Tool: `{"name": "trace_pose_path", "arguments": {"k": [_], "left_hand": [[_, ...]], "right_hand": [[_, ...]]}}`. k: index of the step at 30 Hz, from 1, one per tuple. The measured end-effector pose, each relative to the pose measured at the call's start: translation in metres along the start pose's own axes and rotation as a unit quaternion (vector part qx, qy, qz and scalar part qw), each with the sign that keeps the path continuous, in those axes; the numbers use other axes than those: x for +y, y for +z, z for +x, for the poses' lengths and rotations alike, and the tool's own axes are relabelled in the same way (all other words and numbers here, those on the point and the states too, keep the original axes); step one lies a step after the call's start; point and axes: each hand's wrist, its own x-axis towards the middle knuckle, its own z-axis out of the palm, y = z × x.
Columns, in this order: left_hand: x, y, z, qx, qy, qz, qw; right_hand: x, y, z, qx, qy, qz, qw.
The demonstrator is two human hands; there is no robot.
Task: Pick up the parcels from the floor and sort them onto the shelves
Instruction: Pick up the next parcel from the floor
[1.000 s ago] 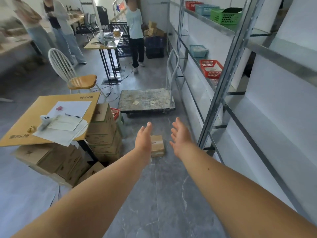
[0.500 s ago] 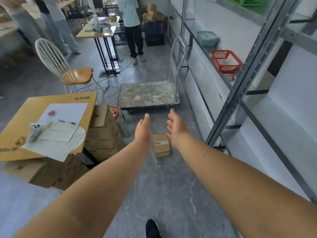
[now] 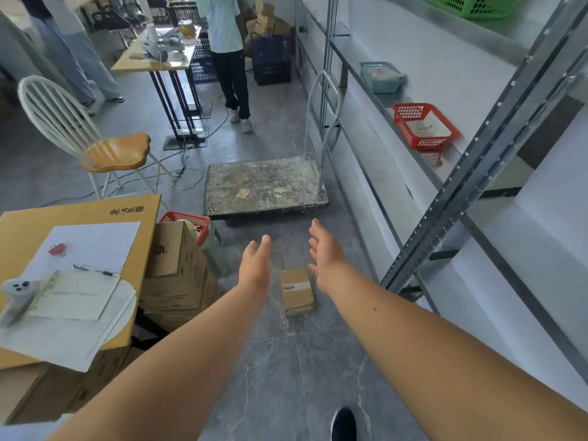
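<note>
A small brown cardboard parcel (image 3: pixel 297 291) with a white label lies on the grey floor ahead of me. Both arms stretch out toward it. My left hand (image 3: pixel 256 267) hovers just left of the parcel, fingers apart and empty. Just right of the parcel, my right hand (image 3: pixel 324 257) is open too, palm turned inward. Neither hand touches the parcel. A grey metal shelf rack (image 3: pixel 477 173) runs along the right wall.
A flat trolley (image 3: pixel 264 184) stands beyond the parcel. Stacked cartons (image 3: pixel 178 275) and a board with papers (image 3: pixel 79 249) crowd the left. A red basket (image 3: pixel 424 125), a teal basket (image 3: pixel 380 76) and a green basket (image 3: pixel 474 4) sit on the shelves. A chair (image 3: pixel 95 138), a table (image 3: pixel 159 55) and people are farther back.
The view has tilted down and come closer to the parcel. Both hands have stayed spread on either side of it. My shoe has come into view at the bottom.
</note>
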Motion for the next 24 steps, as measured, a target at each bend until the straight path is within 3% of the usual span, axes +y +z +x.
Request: {"name": "trace_pose_path", "arguments": {"k": [12, 24], "left_hand": [[0.010, 0.053, 0.085, 0.058, -0.039, 0.008, 0.998], [-0.037, 0.118, 0.152, 0.023, -0.124, 0.038, 0.991]], "right_hand": [[-0.018, -0.024, 0.118, 0.012, 0.045, 0.003, 0.999], [0.000, -0.055, 0.222, 0.029, 0.107, -0.026, 0.993]]}}
